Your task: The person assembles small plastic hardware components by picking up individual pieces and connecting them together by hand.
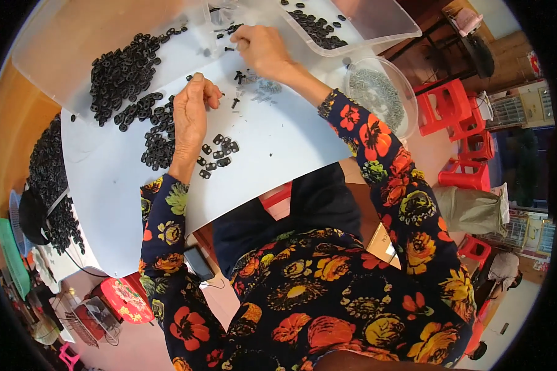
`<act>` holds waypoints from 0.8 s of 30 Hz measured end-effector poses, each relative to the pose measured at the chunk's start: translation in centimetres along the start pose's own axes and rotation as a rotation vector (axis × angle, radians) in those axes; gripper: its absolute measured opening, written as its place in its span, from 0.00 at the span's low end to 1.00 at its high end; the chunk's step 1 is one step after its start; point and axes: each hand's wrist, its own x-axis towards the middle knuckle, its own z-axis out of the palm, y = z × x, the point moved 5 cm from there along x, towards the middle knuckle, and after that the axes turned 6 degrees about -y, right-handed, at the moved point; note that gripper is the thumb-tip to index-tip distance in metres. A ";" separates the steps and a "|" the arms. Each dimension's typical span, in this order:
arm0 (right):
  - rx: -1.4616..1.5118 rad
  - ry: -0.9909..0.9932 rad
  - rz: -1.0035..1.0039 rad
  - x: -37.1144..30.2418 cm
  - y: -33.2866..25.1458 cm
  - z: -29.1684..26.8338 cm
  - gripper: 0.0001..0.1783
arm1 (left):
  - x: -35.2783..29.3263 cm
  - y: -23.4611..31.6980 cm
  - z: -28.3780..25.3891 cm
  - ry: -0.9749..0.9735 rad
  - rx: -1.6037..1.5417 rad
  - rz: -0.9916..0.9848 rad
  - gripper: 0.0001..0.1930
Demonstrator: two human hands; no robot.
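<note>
My left hand (192, 117) is above the white table, thumb and fingers curled together. A small black piece (190, 78) shows at its thumb tip; its kind is not clear. Farther off, my right hand (265, 52) has its fingers bent and pinched beside several small black plastic pegs (230, 49); what they hold, if anything, is hidden. More black pegs (239, 76) and thin metal springs (267, 88) lie between the hands. Right of my left wrist is a small group of black two-holed plastic pieces (220, 151).
A large heap of black two-holed pieces (120, 77) spreads at the left, within a clear plastic bin (49, 59). Another clear bin (377, 40) lies at the far right with black pieces. A clear round tub (408, 93) holds metal springs. Red stools (442, 108) stand beyond.
</note>
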 end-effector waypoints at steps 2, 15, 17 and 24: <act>0.032 0.003 -0.011 -0.4 -0.1 -0.4 0.11 | -0.1 0.0 -0.2 0.009 -0.020 -0.009 0.26; -0.297 -0.229 -0.163 -5.5 -1.6 -1.7 0.11 | -0.3 0.4 -0.5 0.006 0.007 0.005 0.26; -0.325 -0.214 -0.190 -6.0 -1.3 -1.7 0.11 | -0.2 0.5 0.0 -0.010 0.015 0.001 0.26; -0.258 -0.237 -0.175 -3.6 -1.1 -0.9 0.07 | -0.5 0.5 0.0 -0.009 0.025 -0.022 0.26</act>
